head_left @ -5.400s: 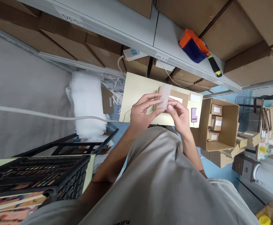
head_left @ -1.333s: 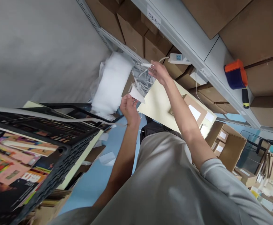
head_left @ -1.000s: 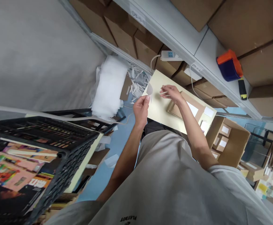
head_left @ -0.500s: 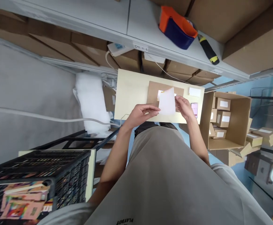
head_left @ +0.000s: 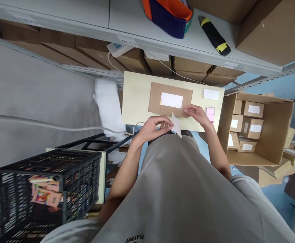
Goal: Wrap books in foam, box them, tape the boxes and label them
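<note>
My left hand (head_left: pixel 155 128) pinches a thin white sheet (head_left: pixel 177 125) between thumb and fingers, just in front of the table's near edge. The sheet is tilted and hangs down toward my apron. Flat on the cream table (head_left: pixel 134 98) lies a brown cardboard box (head_left: pixel 154 98) with a white label (head_left: pixel 171 100) on its top. At the box's near right corner is my right hand (head_left: pixel 197 114), its fingers stretched out and holding nothing visible; whether the fingertips touch the cardboard I cannot tell.
A phone (head_left: pixel 210 115) and a white label stack (head_left: pixel 211 94) lie at the table's right. Beyond stands a large carton (head_left: pixel 269 135) with several small labelled boxes. A shelf overhead bears a tape dispenser (head_left: pixel 169 18) and a cutter (head_left: pixel 214 35). A black crate (head_left: pixel 81 182) stands lower left.
The white sheet has moved down toward me from above the box and turned nearly edge-on. My right hand has let go of it, leaving the box's label in full view.
</note>
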The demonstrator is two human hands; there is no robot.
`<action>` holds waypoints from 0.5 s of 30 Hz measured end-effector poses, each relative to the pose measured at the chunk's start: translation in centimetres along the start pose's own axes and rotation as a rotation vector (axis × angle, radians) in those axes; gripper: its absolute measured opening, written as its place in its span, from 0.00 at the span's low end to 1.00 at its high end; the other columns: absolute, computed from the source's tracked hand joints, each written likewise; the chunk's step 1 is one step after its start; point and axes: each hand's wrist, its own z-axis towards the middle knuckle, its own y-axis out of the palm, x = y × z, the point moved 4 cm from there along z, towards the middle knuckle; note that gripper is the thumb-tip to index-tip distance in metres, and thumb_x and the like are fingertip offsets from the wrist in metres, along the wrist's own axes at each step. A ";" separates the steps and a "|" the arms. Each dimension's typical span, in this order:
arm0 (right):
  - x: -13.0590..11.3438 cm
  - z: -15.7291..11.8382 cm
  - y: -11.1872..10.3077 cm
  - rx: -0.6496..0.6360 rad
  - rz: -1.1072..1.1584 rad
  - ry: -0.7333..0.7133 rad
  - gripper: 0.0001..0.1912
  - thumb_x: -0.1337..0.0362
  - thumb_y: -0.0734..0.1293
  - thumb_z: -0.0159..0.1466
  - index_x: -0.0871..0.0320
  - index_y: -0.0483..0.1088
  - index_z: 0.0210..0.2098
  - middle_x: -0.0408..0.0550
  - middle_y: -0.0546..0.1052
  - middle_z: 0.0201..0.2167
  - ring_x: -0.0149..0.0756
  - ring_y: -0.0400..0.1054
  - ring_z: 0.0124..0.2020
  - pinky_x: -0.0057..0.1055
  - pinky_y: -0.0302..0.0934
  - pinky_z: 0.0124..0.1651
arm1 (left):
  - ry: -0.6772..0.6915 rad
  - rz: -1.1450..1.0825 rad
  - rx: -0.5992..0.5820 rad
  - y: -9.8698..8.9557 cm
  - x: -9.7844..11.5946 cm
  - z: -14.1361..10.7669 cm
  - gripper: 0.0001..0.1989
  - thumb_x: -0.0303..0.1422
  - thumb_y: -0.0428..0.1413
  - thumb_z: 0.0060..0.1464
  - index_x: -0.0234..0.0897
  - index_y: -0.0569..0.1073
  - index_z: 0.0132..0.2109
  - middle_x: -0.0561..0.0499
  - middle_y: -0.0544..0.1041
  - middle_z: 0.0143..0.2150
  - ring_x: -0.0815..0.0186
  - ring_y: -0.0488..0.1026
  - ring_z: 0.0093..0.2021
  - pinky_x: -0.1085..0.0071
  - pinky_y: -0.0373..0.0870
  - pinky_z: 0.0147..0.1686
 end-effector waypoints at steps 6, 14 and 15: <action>0.1 0.4 -0.9 -0.044 -0.101 -0.060 0.15 0.48 0.80 0.63 0.52 0.87 0.40 0.47 0.88 0.42 0.40 0.78 0.45 0.38 0.72 0.52 | -0.025 0.087 -0.046 1.6 1.9 0.5 0.07 0.40 0.70 0.59 0.43 0.88 0.39 0.46 0.86 0.36 0.62 0.75 0.33 0.66 0.71 0.34; 0.2 0.8 -2.0 -0.212 -0.040 0.013 0.18 0.46 0.83 0.58 0.54 0.86 0.35 0.45 0.83 0.33 0.34 0.70 0.35 0.34 0.67 0.41 | 0.024 0.068 -0.037 2.5 3.2 1.4 0.04 0.32 0.66 0.56 0.43 0.88 0.36 0.47 0.84 0.34 0.62 0.74 0.32 0.65 0.67 0.34; 0.1 0.7 -2.2 -0.209 -0.034 0.012 0.19 0.45 0.83 0.58 0.54 0.85 0.35 0.44 0.82 0.32 0.34 0.69 0.35 0.34 0.66 0.40 | 0.015 0.059 -0.036 2.5 3.3 1.5 0.03 0.32 0.67 0.55 0.43 0.88 0.35 0.47 0.83 0.33 0.62 0.74 0.32 0.64 0.67 0.34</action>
